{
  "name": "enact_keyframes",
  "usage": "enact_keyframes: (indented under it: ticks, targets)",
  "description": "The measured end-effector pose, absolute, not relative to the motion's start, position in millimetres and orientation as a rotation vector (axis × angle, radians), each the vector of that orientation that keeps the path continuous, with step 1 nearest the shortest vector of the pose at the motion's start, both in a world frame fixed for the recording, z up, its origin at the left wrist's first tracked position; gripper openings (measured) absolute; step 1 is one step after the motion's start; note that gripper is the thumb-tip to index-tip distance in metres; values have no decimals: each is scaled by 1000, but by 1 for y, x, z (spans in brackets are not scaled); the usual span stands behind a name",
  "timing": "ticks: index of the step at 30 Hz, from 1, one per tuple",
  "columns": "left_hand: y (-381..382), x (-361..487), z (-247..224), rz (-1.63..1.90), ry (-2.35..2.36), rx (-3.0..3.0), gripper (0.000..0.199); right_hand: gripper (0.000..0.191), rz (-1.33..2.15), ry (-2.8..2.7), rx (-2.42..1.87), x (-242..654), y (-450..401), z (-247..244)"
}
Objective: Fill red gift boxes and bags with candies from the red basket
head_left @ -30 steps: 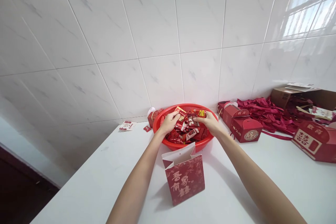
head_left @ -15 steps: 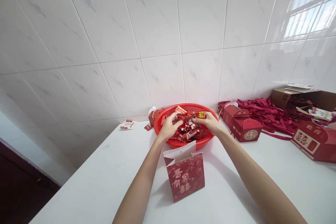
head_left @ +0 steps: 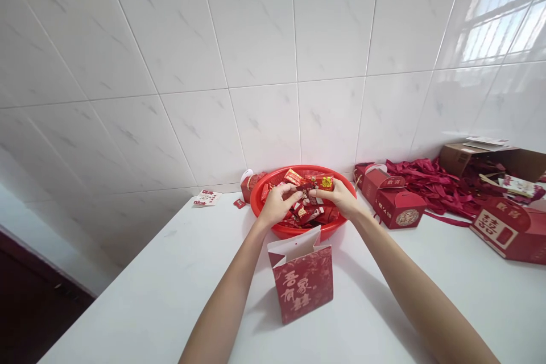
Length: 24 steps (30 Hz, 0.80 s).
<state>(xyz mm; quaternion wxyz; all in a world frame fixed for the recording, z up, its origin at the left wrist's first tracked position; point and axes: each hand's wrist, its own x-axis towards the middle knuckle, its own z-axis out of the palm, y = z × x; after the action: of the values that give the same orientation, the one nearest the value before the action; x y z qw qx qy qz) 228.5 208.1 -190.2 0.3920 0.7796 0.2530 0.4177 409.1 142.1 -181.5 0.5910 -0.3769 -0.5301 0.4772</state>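
Note:
Over the red plastic basket [head_left: 257, 205], which holds several red wrapped candies [head_left: 307, 214], both hands are close together. My left hand [head_left: 276, 205] is closed, thumb and fingers pinching a dark red candy packet [head_left: 303, 189]. A red candy packet with yellow print [head_left: 326, 183] is gripped in my right hand [head_left: 341, 199], whose thumb also touches the dark red packet. In front of the basket, nearer to me, a red paper gift box [head_left: 305, 287] with pale characters stands upright, its top flaps apart. Fingertips are partly hidden behind the packets.
Closed red gift boxes [head_left: 401, 209] stand to the right, with another red box [head_left: 512, 233] farther right. Behind them lie dark red ribbons [head_left: 435, 185] and a cardboard box [head_left: 458, 160]. Printed cards [head_left: 207, 198] and a small red packet [head_left: 239, 203] lie left. A tiled wall [head_left: 264, 125] bounds the back.
The dark red packet has shifted slightly left and up between my hands. The packet with yellow print shows more now. The camera view has moved a little.

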Motion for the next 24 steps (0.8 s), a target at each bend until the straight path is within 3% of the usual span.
enact_keyframes:
  ticks: [11, 18, 24]
  targets:
    - [184, 222, -165, 989, 598, 2153, 46, 40, 1107, -1136, -808, 392, 127, -162]
    - [154, 193, -124, 1066, 554, 2064, 28, 40, 953, -1153, -789, 395, 106, -140]
    - [104, 148, -102, 448, 568, 2429, 20, 39, 845, -1294, -815, 394, 79, -123]
